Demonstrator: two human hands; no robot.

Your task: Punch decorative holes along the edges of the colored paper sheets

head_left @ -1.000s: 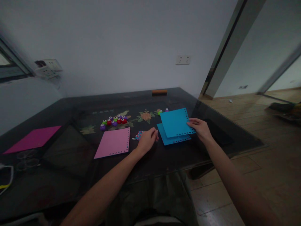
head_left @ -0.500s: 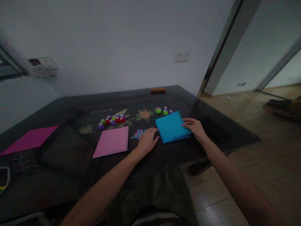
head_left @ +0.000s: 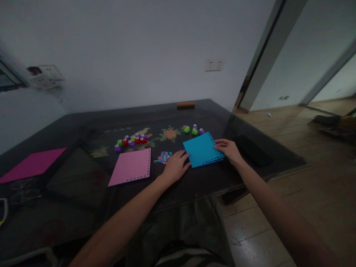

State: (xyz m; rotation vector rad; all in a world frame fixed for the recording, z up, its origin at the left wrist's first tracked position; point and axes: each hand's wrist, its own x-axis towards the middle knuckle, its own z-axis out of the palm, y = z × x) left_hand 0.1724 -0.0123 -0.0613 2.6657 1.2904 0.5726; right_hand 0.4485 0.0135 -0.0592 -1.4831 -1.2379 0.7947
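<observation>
Blue paper sheets, punched with holes along the right and front edges, lie stacked on the table, the lower layer peeking out at the front right. My right hand pinches their right edge between thumb and fingers. My left hand rests at the left edge with fingers stretched out, the fingertips against the blue paper. Just left of that hand lies a small bunch of pink, blue and white patterned pieces with two thin prongs; their kind is unclear. A pink sheet with similar holes lies farther left.
Several red, green and purple eyeball-like beads sit behind the pink sheet, and others behind the blue paper. A brown cylinder lies by the wall. A magenta sheet is far left, and a dark flat object right. The dark table has floral pictures.
My left hand has shifted slightly so its fingertips meet the blue paper's left edge. The blue layers sit a little closer together. The view has moved slightly.
</observation>
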